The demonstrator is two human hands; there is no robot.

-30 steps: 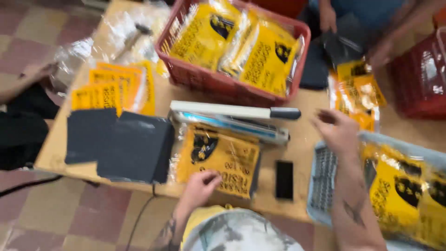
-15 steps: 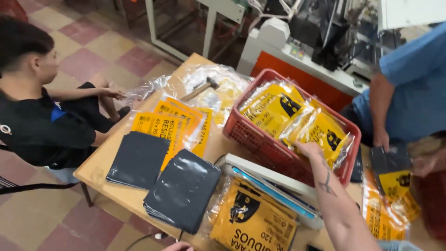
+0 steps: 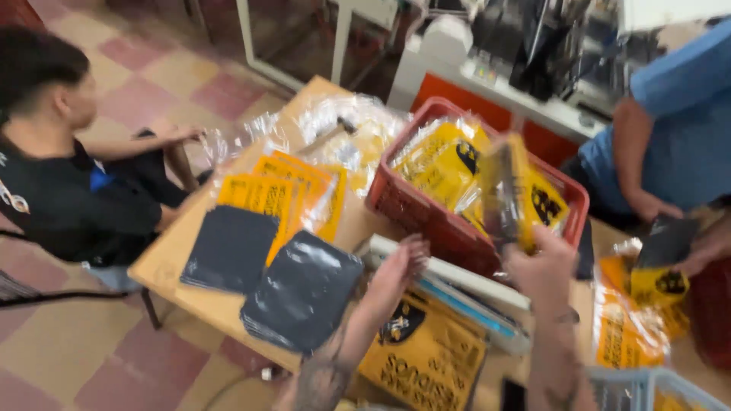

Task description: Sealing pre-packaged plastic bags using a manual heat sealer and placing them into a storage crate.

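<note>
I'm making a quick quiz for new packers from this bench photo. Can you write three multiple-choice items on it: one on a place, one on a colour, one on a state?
1. Where do the two stacks of dark grey sheets lie?
A. in the crate
B. on the wooden table's near left corner
C. on the floor

2. What colour is the crate?
A. red
B. green
C. white

3. What is the right hand doing?
A. resting flat
B. holding up a yellow packet
C. gripping a hammer

Answers: 1 B, they sit side by side on the tabletop; 2 A, its mesh walls are red; 3 B, the packet stands raised above the crate.
</note>
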